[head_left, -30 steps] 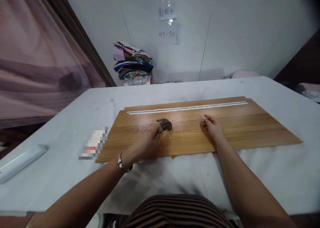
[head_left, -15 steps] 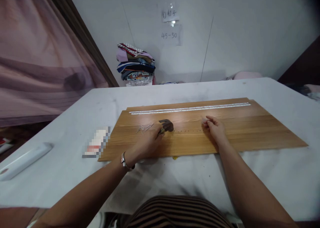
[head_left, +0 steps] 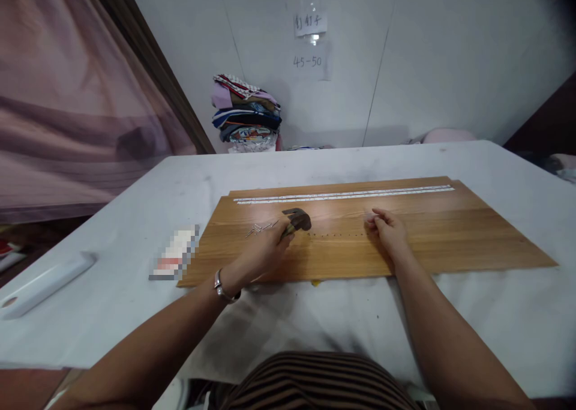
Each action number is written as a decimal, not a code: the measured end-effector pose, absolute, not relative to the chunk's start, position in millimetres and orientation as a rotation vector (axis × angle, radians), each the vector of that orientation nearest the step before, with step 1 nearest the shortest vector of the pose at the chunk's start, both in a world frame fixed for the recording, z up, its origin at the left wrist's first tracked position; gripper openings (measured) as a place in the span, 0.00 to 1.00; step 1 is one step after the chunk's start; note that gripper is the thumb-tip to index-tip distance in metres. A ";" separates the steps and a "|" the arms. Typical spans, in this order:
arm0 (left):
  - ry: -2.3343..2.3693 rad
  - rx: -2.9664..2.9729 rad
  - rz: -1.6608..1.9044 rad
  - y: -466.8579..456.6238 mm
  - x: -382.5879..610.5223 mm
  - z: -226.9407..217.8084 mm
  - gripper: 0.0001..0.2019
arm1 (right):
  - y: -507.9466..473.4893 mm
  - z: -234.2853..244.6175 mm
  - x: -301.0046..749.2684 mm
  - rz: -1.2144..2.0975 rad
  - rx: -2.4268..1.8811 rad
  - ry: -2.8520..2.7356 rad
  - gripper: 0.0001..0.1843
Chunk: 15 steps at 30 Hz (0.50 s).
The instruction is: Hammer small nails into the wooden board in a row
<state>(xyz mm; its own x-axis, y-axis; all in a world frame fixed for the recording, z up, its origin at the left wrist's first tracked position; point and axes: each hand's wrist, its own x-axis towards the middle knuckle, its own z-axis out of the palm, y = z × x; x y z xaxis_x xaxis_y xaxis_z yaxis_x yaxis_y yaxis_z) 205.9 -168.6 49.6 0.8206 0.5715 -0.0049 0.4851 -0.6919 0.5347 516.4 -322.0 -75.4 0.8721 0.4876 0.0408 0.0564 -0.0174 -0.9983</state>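
Observation:
My left hand [head_left: 270,248] is closed around the handle of a claw hammer [head_left: 299,218], its head just above a wooden board [head_left: 477,236]. A row of small dark dots [head_left: 335,236] runs along the board between my hands. Over the right end of this row, my right hand [head_left: 389,230] has thumb and fingers pinched together; what they hold is too small and blurred to make out. Several loose nails [head_left: 257,229] lie on the board beyond my left hand.
Two white measuring strips [head_left: 342,195] lie along the board's far edge. Left of the board is a pixelated flat object [head_left: 174,253], and farther left a long white object [head_left: 49,284] on the white-covered table [head_left: 189,176]. Folded clothes [head_left: 246,113] are stacked against the wall.
The hammer head has risen slightly off the board and tilted back, in my left hand. My right hand keeps its pinch in about the same place.

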 end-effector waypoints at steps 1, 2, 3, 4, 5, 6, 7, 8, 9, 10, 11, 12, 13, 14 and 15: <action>0.771 2.472 0.218 -168.5 206.0 49.0 0.09 | -321.9 -75.7 516.2 0.361 -1.561 -0.431 0.29; 0.747 2.470 0.232 -168.5 206.1 48.3 0.09 | -321.9 -75.9 516.2 0.361 -1.559 -0.424 0.30; 0.703 2.468 0.257 -168.6 206.4 47.6 0.09 | -321.9 -76.2 516.2 0.359 -1.560 -0.420 0.30; 0.645 2.465 0.288 -169.0 206.7 47.2 0.09 | -322.0 -76.4 516.3 0.359 -1.563 -0.420 0.30; 0.586 2.460 0.316 -169.4 207.1 47.1 0.10 | -322.2 -76.6 516.4 0.359 -1.566 -0.421 0.30; 0.540 2.455 0.335 -170.0 207.6 47.2 0.12 | -322.4 -76.9 516.7 0.359 -1.569 -0.421 0.30; 0.512 2.451 0.345 -170.6 208.0 47.5 0.13 | -322.7 -77.1 516.9 0.359 -1.570 -0.418 0.29; 0.497 2.447 0.347 -171.1 208.4 47.8 0.14 | -322.9 -77.5 517.2 0.358 -1.571 -0.415 0.29; 0.492 2.444 0.342 -171.4 208.6 48.0 0.15 | -323.1 -77.9 517.6 0.359 -1.571 -0.413 0.28; 0.493 2.440 0.334 -171.6 208.6 47.9 0.16 | -323.2 -78.4 517.9 0.360 -1.571 -0.414 0.28; 0.495 2.437 0.327 -171.7 208.5 47.6 0.16 | -323.3 -79.0 518.2 0.361 -1.572 -0.419 0.27; 0.499 2.434 0.324 -171.7 208.3 47.1 0.17 | -323.3 -79.6 518.6 0.361 -1.573 -0.425 0.27; 0.505 2.432 0.324 -171.6 207.9 46.5 0.16 | -323.3 -80.1 518.8 0.361 -1.574 -0.432 0.27; 0.515 2.431 0.328 -171.5 207.6 46.0 0.16 | -323.3 -80.5 519.1 0.361 -1.574 -0.438 0.27; 0.525 2.431 0.334 -171.4 207.4 45.8 0.15 | -323.2 -80.8 519.2 0.360 -1.575 -0.444 0.27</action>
<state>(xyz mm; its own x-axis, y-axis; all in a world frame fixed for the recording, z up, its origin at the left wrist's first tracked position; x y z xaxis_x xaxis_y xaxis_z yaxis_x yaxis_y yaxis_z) 207.4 -171.4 45.8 0.8888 0.4450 0.1094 0.2878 -0.7278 0.6225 519.2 -323.2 -80.8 0.8715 0.4887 0.0403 0.0611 -0.0267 -0.9978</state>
